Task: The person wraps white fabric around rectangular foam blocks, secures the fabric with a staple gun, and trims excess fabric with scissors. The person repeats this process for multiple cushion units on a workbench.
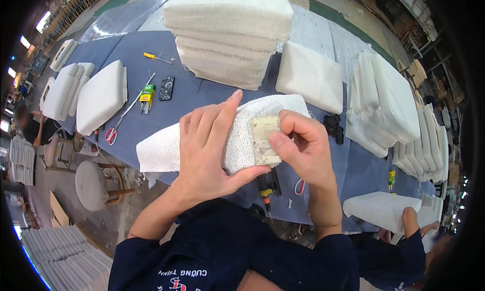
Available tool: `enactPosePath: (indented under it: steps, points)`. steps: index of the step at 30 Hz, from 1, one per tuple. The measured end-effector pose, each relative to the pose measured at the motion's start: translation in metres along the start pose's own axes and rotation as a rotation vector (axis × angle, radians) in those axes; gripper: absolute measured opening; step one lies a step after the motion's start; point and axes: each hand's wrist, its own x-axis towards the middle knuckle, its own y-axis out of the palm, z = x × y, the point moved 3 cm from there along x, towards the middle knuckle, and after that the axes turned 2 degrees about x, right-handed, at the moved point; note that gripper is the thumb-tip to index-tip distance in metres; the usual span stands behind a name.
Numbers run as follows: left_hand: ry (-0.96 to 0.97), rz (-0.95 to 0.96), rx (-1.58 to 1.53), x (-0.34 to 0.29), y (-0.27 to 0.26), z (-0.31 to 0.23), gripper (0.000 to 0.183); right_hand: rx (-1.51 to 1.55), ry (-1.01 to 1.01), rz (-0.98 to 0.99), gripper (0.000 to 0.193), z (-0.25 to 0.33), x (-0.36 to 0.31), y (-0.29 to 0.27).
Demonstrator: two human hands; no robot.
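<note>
A white woven-fabric cushion (157,149) is raised in front of me. My left hand (206,152) grips it, fingers stretched over the fabric and thumb along its near edge. My right hand (307,147) pinches a flat, worn beige rectangular piece (262,134) between thumb and fingers, held against the cushion's right part. Faint lines and grey patches cross this piece, whose material I cannot make out. Below the cushion lies a dark tool with yellow and orange parts (267,192), partly hidden by it. Beside my right forearm show red scissor handles (300,187).
A tall stack of white cushions (227,33) stands on the blue-covered table (136,48). More cushions (386,99) are piled at right. At left lie red-handled scissors (112,134), a green-yellow box (147,95), a phone (166,88) and a yellow-handled screwdriver (150,56). A co-worker's arm (411,223) reaches a cushion.
</note>
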Motion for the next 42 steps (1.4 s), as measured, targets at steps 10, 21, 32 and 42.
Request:
enactPosePath:
  steps: [10, 21, 32, 42]
  points:
    - [0.053, -0.053, 0.027, 0.003, 0.004, 0.003, 0.089, 0.224, 0.163, -0.284, 0.02, -0.035, -0.014, -0.024]
    - [-0.021, 0.201, 0.132, 0.065, -0.032, 0.058, 0.039, -0.919, 0.583, -0.581, 0.048, -0.378, -0.27, -0.04]
    - [0.041, 0.3, 0.174, 0.062, -0.025, 0.043, 0.05, -0.503, 0.836, -0.408, 0.07, -0.354, -0.216, -0.002]
    - [0.045, 0.295, 0.218, 0.036, -0.021, 0.01, 0.062, -0.069, -0.083, -0.478, 0.025, -0.057, -0.1, 0.08]
